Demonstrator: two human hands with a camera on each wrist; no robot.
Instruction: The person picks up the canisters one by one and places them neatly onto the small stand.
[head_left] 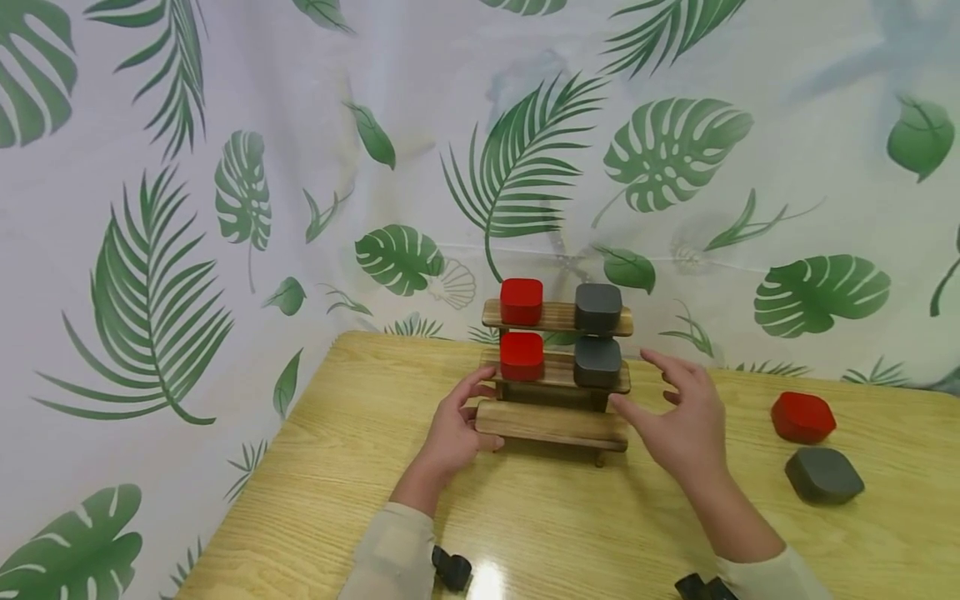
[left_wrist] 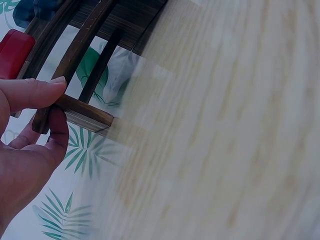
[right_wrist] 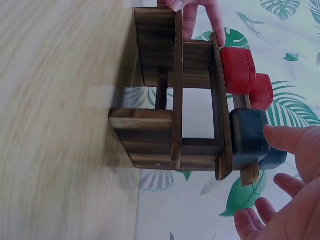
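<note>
A three-tier wooden display stand (head_left: 551, 423) stands on the table. Two red rounded boxes (head_left: 522, 356) sit at the left of its top and middle tiers, two dark grey ones (head_left: 597, 360) at the right. My left hand (head_left: 452, 432) pinches the left end of the lowest tier; the left wrist view has the thumb (left_wrist: 37, 94) on one face of the slat and fingers behind it. Beside the stand's right end is my right hand (head_left: 688, 421), fingers spread and holding nothing. Its thumb (right_wrist: 285, 137) overlaps a grey box in the right wrist view.
On the table's right side lie another red box (head_left: 803, 417) and, nearer, a dark grey box (head_left: 824, 476). Behind the wooden table (head_left: 555, 525) hangs a white leaf-print cloth (head_left: 420, 192), close to the back of the stand. The same cloth runs along the left edge.
</note>
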